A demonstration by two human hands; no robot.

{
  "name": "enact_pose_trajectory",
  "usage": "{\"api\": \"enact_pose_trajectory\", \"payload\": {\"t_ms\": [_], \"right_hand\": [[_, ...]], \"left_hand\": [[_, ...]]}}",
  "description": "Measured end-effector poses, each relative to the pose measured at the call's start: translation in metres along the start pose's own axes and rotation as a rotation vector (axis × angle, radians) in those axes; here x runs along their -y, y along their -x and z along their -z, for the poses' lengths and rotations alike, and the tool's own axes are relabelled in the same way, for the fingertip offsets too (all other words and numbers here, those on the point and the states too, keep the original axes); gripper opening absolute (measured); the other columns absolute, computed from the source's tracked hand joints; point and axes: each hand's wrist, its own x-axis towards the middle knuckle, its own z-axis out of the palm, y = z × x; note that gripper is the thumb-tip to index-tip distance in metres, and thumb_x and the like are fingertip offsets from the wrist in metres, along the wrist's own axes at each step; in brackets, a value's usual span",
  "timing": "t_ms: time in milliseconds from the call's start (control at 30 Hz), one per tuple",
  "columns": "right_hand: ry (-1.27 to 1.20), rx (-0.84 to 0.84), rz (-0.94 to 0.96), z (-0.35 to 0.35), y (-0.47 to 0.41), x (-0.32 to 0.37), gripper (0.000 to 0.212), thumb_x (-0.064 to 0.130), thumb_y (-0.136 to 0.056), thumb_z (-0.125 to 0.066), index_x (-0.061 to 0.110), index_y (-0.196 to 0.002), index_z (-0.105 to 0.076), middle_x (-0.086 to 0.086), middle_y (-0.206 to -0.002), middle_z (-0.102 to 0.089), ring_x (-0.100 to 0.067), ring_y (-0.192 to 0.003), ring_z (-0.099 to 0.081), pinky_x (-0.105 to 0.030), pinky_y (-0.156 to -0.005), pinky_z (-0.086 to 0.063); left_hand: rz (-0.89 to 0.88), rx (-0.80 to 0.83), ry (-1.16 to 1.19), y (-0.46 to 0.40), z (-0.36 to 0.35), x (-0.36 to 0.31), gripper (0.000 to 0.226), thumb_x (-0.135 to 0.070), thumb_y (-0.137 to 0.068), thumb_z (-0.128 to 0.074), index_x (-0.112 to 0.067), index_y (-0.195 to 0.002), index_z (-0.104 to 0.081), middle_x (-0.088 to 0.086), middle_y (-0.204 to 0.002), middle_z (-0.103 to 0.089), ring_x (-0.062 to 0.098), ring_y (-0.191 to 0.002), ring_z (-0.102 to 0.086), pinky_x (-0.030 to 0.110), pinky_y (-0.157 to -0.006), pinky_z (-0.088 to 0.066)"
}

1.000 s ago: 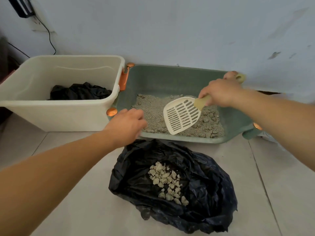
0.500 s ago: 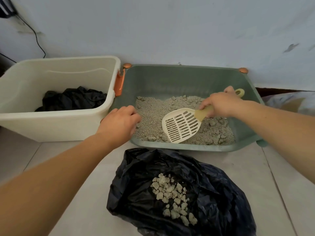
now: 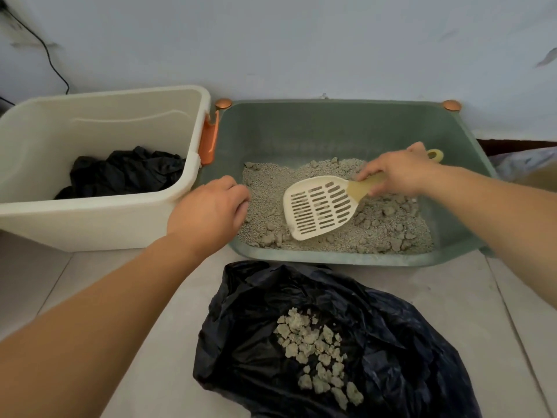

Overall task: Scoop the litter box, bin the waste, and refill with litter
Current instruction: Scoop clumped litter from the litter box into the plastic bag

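Observation:
A green litter box (image 3: 337, 128) stands against the wall with grey litter (image 3: 388, 227) and several clumps in its front half. My right hand (image 3: 398, 171) grips the yellow handle of a cream slotted scoop (image 3: 319, 206), whose empty head lies tilted just over the litter. My left hand (image 3: 208, 214) grips the litter box's front left rim. In front of the box a black plastic bag (image 3: 391, 351) lies spread open on the floor, with a pile of waste clumps (image 3: 316, 348) in its middle.
A cream plastic tub (image 3: 99, 224) stands left of the litter box, touching it, with crumpled black bags (image 3: 126, 173) inside. A black cable (image 3: 51, 58) hangs down the wall at the upper left. Pale floor tiles (image 3: 452, 288) surround the bag.
The scoop has come down from above the box's front edge to the litter surface. My left hand stayed on the rim. The view moved closer to the box.

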Motion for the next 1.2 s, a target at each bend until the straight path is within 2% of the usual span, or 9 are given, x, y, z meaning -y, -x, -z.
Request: {"api": "enact_pose_trajectory", "payload": {"t_ms": [167, 333, 500, 700, 967, 1067, 1133, 1200], "right_hand": [[0.048, 0.055, 0.016, -0.005, 0.004, 0.000, 0.028, 0.047, -0.084, -0.063, 0.052, -0.111, -0.058, 0.020, -0.118, -0.058, -0.011, -0.098, -0.040, -0.035, -0.088, -0.024], [-0.084, 0.083, 0.056, -0.019, -0.005, 0.021, 0.030, 0.049, -0.079, -0.066, 0.057, -0.106, -0.056, 0.020, -0.110, -0.060, -0.019, -0.103, -0.041, -0.037, -0.091, -0.035], [-0.140, 0.043, 0.082, -0.028, -0.008, 0.040, 0.038, 0.049, -0.079, -0.065, 0.052, -0.115, -0.057, 0.017, -0.119, -0.062, -0.020, -0.108, -0.043, -0.037, -0.093, -0.028], [-0.245, 0.040, 0.044, -0.038, -0.003, 0.063, 0.040, 0.046, -0.080, -0.063, 0.048, -0.119, -0.056, 0.016, -0.127, -0.057, -0.016, -0.097, -0.031, -0.035, -0.085, -0.025], [-0.504, 0.135, -0.052, -0.058, 0.001, 0.087, 0.038, 0.040, -0.080, -0.067, 0.047, -0.117, -0.058, 0.012, -0.132, -0.053, -0.026, -0.121, -0.035, -0.041, -0.104, -0.025], [-0.624, 0.183, -0.051, -0.064, 0.003, 0.084, 0.034, 0.037, -0.079, -0.069, 0.050, -0.109, -0.059, 0.012, -0.130, -0.054, -0.026, -0.125, -0.036, -0.045, -0.110, -0.021], [-0.727, 0.218, -0.044, -0.068, 0.003, 0.083, 0.028, 0.036, -0.076, -0.073, 0.056, -0.092, -0.060, 0.011, -0.126, -0.056, -0.028, -0.125, -0.040, -0.053, -0.111, -0.020], [-0.792, 0.216, -0.030, -0.069, 0.001, 0.083, 0.031, 0.036, -0.073, -0.075, 0.061, -0.079, -0.058, 0.012, -0.117, -0.059, -0.028, -0.120, -0.046, -0.054, -0.109, -0.026]], "left_hand": [[0.112, 0.050, 0.033, -0.004, 0.000, -0.002, 0.020, -0.025, -0.091, -0.051, -0.016, -0.104, -0.064, 0.006, -0.105, -0.060, 0.030, -0.089, -0.062, 0.041, -0.070, -0.052], [0.225, 0.062, 0.125, -0.011, 0.004, -0.005, 0.020, -0.028, -0.092, -0.049, -0.018, -0.102, -0.062, 0.005, -0.102, -0.059, 0.028, -0.091, -0.060, 0.041, -0.078, -0.049], [0.246, 0.080, 0.105, -0.010, 0.005, -0.007, 0.020, -0.027, -0.093, -0.045, -0.018, -0.101, -0.062, 0.004, -0.100, -0.059, 0.028, -0.088, -0.060, 0.040, -0.076, -0.048], [0.245, 0.073, 0.103, -0.010, 0.007, -0.008, 0.021, -0.026, -0.094, -0.043, -0.016, -0.099, -0.062, 0.006, -0.097, -0.059, 0.029, -0.087, -0.059, 0.042, -0.076, -0.049], [0.255, 0.055, 0.097, -0.011, 0.004, -0.007, 0.023, -0.024, -0.095, -0.042, -0.015, -0.101, -0.062, 0.006, -0.099, -0.061, 0.029, -0.088, -0.060, 0.040, -0.074, -0.048], [0.251, 0.039, 0.105, -0.011, 0.004, -0.007, 0.023, -0.022, -0.095, -0.042, -0.014, -0.102, -0.062, 0.007, -0.099, -0.062, 0.030, -0.089, -0.060, 0.040, -0.075, -0.047], [0.248, 0.028, 0.108, -0.010, 0.004, -0.007, 0.023, -0.022, -0.096, -0.041, -0.014, -0.102, -0.062, 0.008, -0.099, -0.062, 0.031, -0.090, -0.060, 0.042, -0.077, -0.047], [0.255, 0.029, 0.119, -0.010, 0.004, -0.007, 0.024, -0.022, -0.096, -0.040, -0.013, -0.103, -0.062, 0.008, -0.100, -0.062, 0.031, -0.090, -0.060, 0.042, -0.078, -0.047]]}}
